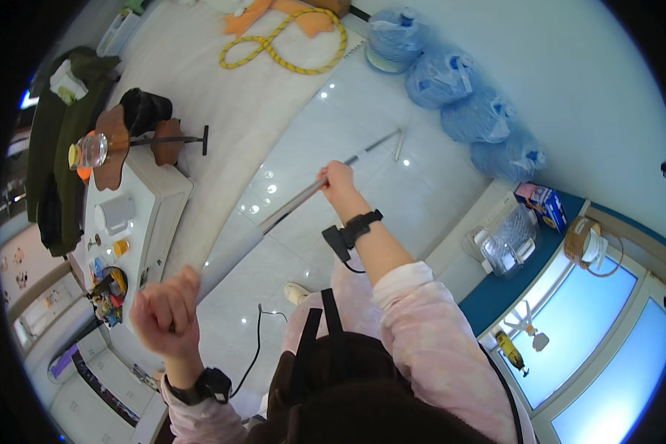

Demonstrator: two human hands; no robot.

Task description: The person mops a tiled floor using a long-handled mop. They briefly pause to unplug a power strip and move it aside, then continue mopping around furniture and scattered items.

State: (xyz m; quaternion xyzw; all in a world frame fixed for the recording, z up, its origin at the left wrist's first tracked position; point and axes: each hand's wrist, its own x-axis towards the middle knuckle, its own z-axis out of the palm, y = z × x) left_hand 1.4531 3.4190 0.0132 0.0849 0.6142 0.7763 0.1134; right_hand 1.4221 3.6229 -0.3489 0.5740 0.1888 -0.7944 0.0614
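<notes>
A long pole with a thick white near end slants across the space over the tiled floor. Its thin grey far part reaches a narrow pale head at the floor, like a mop or floor wiper; the exact kind is unclear. My left hand is closed around the white end, low on the left. Farther along, my right hand grips the metal shaft from above, fingers wrapped round it. Dark bands with small devices sit on both wrists. A cream shoe shows below the pole.
Several big water bottles in blue plastic bags line the right wall. A yellow rope lies on the floor at the back. Left are a white cabinet and a small brown table. A clear plastic container rests on the right ledge.
</notes>
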